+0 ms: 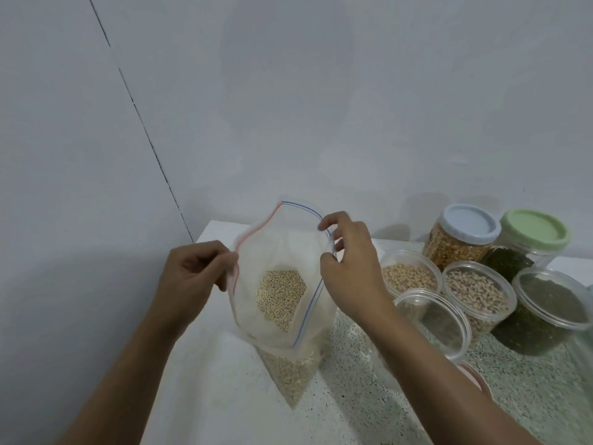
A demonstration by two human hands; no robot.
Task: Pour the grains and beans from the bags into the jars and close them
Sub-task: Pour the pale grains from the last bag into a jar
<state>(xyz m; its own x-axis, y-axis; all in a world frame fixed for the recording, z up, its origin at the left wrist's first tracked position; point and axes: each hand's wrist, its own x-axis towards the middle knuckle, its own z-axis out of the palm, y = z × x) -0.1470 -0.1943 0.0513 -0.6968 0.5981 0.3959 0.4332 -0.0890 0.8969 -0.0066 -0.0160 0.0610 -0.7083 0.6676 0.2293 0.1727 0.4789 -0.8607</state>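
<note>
Pink lid [475, 378] partly behind right forearm [430, 361]

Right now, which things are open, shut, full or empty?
Zip bag: open, grain inside.
Left hand: pinches red edge.
Right hand: pinches blue edge.
Blue-lidded jar: closed, filled.
Green-lidded jar: closed.
Clear jar: open, empty.
Pale bean jar: open, filled.
Speckled bean jar: open, filled.
Dark green jar: open, filled.

Bag [282, 293] on counter [205, 396]; jars [478, 297] right of it.
</note>
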